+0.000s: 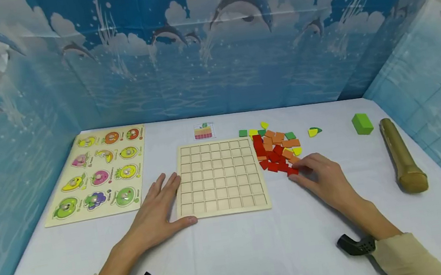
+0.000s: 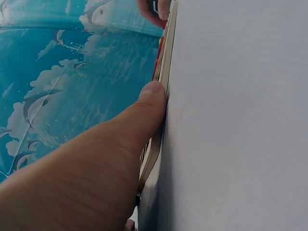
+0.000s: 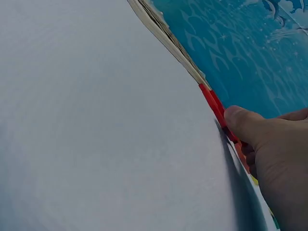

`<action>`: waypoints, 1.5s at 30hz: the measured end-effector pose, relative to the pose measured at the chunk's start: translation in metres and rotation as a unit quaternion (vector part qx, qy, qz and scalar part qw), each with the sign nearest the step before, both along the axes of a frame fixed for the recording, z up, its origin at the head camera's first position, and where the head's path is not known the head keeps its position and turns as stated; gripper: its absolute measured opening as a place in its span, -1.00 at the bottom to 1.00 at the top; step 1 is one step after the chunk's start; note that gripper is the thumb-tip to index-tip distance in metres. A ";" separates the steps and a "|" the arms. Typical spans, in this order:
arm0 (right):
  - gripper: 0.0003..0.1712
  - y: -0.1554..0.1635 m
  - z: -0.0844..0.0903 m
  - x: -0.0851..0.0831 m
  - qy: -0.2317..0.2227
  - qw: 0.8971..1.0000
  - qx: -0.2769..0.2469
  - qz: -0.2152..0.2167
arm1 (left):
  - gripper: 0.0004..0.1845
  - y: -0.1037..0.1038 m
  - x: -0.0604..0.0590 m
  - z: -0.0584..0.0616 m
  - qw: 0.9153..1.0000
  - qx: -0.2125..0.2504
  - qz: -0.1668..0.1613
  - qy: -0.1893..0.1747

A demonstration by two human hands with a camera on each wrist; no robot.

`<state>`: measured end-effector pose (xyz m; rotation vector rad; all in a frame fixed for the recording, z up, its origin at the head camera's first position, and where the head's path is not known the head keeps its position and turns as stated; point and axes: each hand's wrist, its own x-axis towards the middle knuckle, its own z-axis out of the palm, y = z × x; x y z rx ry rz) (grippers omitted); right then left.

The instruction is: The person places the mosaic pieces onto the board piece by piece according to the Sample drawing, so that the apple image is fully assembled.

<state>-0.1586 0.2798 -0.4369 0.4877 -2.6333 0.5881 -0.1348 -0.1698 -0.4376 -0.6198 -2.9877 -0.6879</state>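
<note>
A pale wooden grid board (image 1: 220,177) with square recesses lies flat on the white table. My left hand (image 1: 158,208) rests at its left side, fingers spread along the left edge and the thumb (image 2: 153,91) at the near edge. Right of the board is a loose heap of small red, orange, yellow and green tiles (image 1: 276,152). At the near end of that heap my right hand (image 1: 324,176) pinches a red tile (image 1: 292,171) between thumb and fingers. In the right wrist view, the thumb (image 3: 238,118) is right beside red tiles.
A small picture card (image 1: 204,131) lies behind the board. At the left is a fruit puzzle board (image 1: 98,175). Yellow and green pieces (image 1: 314,131) sit apart from the heap. A green block (image 1: 362,124) and an olive-coloured cylindrical object (image 1: 403,155) are at the right.
</note>
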 end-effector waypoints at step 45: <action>-0.69 -0.087 0.003 0.001 0.018 0.989 -0.114 0.090 | 0.23 0.001 0.001 0.001 1.000 0.004 -0.003 -0.002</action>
